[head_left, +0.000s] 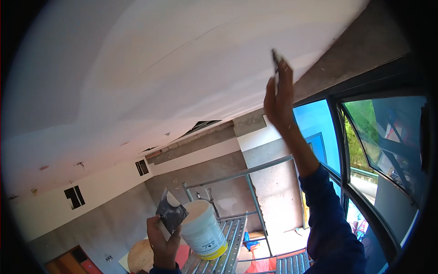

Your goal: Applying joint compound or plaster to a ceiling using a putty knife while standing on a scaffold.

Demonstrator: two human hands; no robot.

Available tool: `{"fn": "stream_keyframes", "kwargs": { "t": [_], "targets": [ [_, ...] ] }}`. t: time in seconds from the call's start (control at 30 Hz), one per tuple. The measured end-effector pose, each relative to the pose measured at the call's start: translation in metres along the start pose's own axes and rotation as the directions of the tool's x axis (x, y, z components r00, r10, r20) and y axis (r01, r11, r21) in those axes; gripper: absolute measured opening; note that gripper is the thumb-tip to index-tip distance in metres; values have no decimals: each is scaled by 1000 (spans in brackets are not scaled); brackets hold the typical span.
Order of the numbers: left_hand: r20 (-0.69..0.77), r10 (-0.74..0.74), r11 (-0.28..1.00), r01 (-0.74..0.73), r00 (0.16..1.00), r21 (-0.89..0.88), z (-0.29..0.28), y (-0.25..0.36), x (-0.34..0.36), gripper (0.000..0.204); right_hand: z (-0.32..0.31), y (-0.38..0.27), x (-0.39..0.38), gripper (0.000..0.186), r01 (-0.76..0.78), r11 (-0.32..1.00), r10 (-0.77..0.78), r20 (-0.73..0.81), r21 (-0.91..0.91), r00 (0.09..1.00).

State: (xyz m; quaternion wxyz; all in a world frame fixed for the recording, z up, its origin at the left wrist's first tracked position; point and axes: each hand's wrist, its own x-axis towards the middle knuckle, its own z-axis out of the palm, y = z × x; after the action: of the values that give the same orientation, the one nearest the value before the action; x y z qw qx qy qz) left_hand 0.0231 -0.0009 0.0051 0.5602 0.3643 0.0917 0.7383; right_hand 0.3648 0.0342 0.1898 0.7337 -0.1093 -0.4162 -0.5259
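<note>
My left hand (163, 243), low in the view, is closed round a putty knife (173, 218) with a broad dark blade. Pale filler lies on that blade. My right hand (279, 98) is raised toward the white ceiling (191, 68), closed on a thin dark flat tool seen nearly edge-on (274, 58); its exact kind is not plain. Whether the tool touches the ceiling I cannot tell. Just right of my left hand stands a white bucket (203, 230) with a yellow base band, its top pale.
The bucket stands on a perforated metal scaffold platform (235, 235) with tubular rails (253, 196) beyond it. An opened dark-framed window (378, 137) is close on the right. The ceiling has a dark opening (200, 126) near the far wall. A red bag (263, 262) lies below.
</note>
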Motion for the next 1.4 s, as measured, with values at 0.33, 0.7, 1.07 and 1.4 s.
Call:
{"fn": "stream_keyframes", "kwargs": {
  "t": [0.33,0.7,1.07,1.4],
  "targets": [
    [103,45,992,-56,994,112,-32,-5,10,26,28,46,129,57,-140,980,65,-439,-140,896],
    [-143,135,991,-134,980,20,-61,42,-45,20,204,-95,32,65,-243,964,264,-392,104,881],
    [-286,379,922,-386,880,34,-87,77,-91,25,323,-220,-60,48,-286,942,307,-107,175,946],
    [-199,286,950,-304,937,-69,-74,79,-80,22,137,-275,-119,52,-828,-222,105,857,514,504]
  ]
}}
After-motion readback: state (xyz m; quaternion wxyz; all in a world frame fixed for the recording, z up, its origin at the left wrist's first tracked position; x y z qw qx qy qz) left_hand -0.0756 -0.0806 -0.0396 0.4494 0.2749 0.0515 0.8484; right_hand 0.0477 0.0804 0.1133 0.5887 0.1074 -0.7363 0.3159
